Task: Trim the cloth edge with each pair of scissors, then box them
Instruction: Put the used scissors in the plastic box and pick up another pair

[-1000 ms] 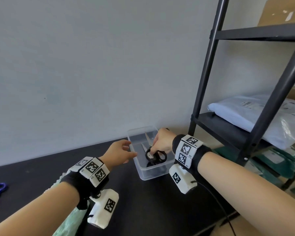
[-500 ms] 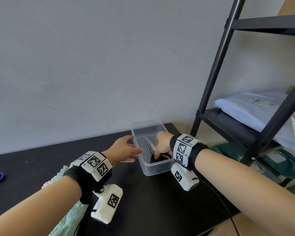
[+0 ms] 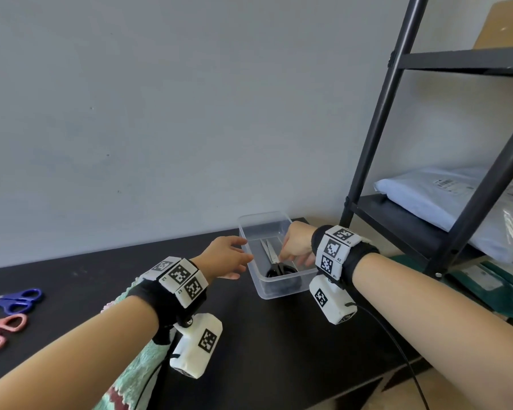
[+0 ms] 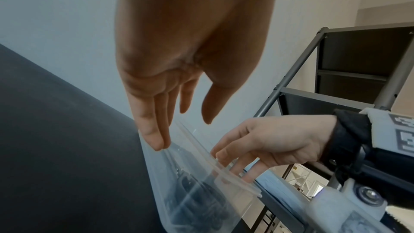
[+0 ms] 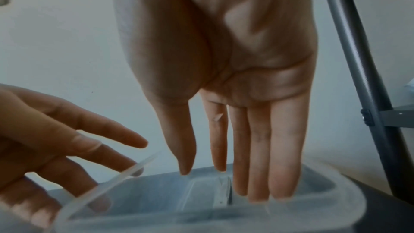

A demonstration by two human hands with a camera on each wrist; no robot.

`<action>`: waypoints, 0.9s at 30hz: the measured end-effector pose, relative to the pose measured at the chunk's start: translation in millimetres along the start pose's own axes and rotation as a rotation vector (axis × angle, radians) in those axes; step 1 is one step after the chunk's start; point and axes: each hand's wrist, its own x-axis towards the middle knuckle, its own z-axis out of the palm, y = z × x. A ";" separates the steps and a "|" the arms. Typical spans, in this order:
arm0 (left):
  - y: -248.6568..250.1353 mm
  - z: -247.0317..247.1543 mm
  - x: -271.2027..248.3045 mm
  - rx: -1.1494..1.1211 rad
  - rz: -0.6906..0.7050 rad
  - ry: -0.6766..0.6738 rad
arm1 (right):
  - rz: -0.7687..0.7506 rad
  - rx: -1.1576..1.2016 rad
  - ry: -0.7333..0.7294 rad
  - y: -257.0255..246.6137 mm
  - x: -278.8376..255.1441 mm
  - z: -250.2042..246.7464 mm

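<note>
A clear plastic box (image 3: 282, 287) stands on the black table (image 3: 279, 344) near its far right corner. Black-handled scissors (image 3: 280, 270) lie inside it, blades pointing to the wall. My right hand (image 3: 293, 257) hangs over the box with straight fingers (image 5: 257, 174) reaching inside, holding nothing. My left hand (image 3: 240, 257) is beside the box, its straight fingers (image 4: 156, 139) touching the left rim (image 4: 201, 150). Blue scissors (image 3: 20, 298) and pink scissors (image 3: 3, 328) lie at the far left. The green patterned cloth (image 3: 137, 371) lies under my left forearm.
A black metal shelf rack (image 3: 376, 134) rises just right of the box, with plastic-wrapped packages (image 3: 444, 208) on its shelf. The grey wall stands right behind the box. The table's front edge (image 3: 367, 389) runs along the lower right.
My right hand lowered the black scissors into the box and let go; its fingers are now straight. The left hand stayed at the box's left rim.
</note>
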 end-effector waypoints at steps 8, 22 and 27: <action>-2.3 -32.8 -45.4 0.006 0.039 0.125 | -0.115 0.136 0.087 -35.5 -29.0 -4.0; -72.0 -164.4 -171.6 0.105 -0.092 0.447 | -0.429 -0.063 -0.033 -206.4 -71.5 73.3; -108.1 -211.3 -205.7 0.079 -0.145 0.586 | -0.496 -0.101 -0.070 -266.6 -77.3 110.2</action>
